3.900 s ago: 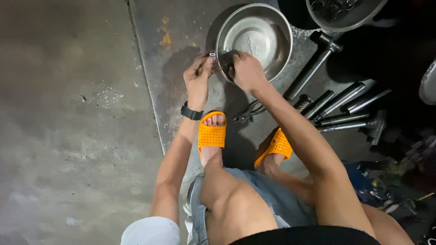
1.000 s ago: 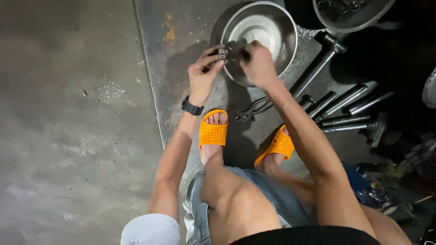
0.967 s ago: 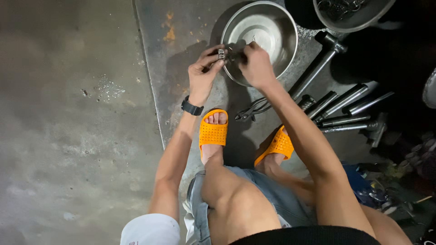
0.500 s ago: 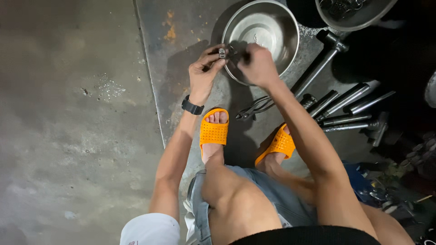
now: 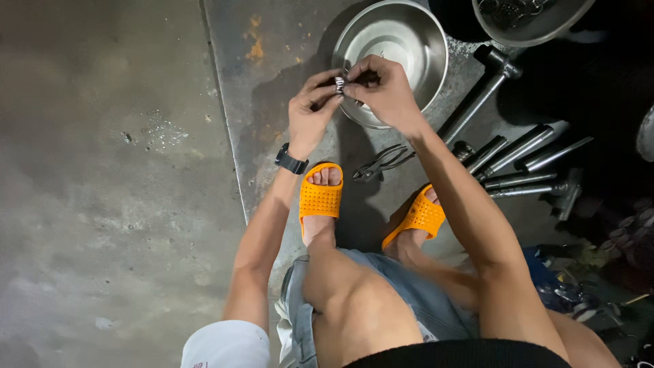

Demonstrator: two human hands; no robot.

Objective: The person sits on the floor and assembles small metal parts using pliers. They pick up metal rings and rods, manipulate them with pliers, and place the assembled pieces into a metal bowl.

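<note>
Small metal part (image 5: 339,84) pinched betw. both your hands, over rim of steel bowl (image 5: 415,31). Left hand (image 5: 312,109) and right hand (image 5: 383,90) both closed on it, fingertips meeting. Pliers (image 5: 379,163) on floor by your orange sandals.

Workshop floor: stained concrete floor (image 5: 102,204), steel plate (image 5: 272,82), steel bowls (image 5: 409,41), long bolts and rods (image 5: 518,157), pliers (image 5: 378,163), scattered metal parts along the right.

Orange perforated slides (image 5: 321,198), denim shorts (image 5: 409,293) — black wristwatch (image 5: 291,161), white sleeve (image 5: 227,344).
</note>
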